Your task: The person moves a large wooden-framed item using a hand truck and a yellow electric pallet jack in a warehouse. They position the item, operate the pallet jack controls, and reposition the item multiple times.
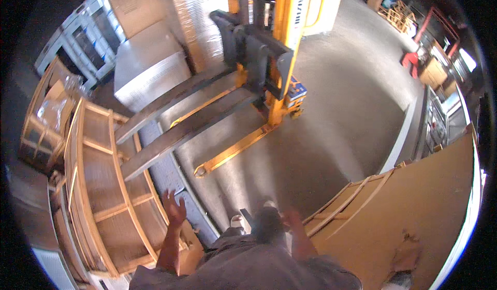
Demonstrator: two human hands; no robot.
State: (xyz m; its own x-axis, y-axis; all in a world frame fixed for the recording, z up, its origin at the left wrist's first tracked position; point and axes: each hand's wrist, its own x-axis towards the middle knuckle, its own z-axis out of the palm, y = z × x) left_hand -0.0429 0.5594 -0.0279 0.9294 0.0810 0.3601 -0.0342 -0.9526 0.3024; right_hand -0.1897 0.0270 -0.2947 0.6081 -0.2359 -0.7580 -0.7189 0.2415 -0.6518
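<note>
My left hand (175, 210) is held out with its fingers spread, holding nothing. It is nearest the slatted side of a wooden crate (111, 216); I cannot tell whether it touches the frame. Low by my right leg, my right hand (291, 219) is smeared and its fingers do not show clearly. Ahead stands a yellow pallet stacker (279, 47) with two long dark forks (191, 124) pointing at the crate. Both fork tips overlap the crate's edge in view; whether they rest on it is unclear.
A yellow stacker leg (233, 150) lies low across the concrete floor (336, 114). Grey ribbed platforms (168, 160) run beside the crate. A large brown panel (398, 207) fills the right. Behind the forks stand a silver-wrapped box (150, 67) and a cardboard carton (137, 5).
</note>
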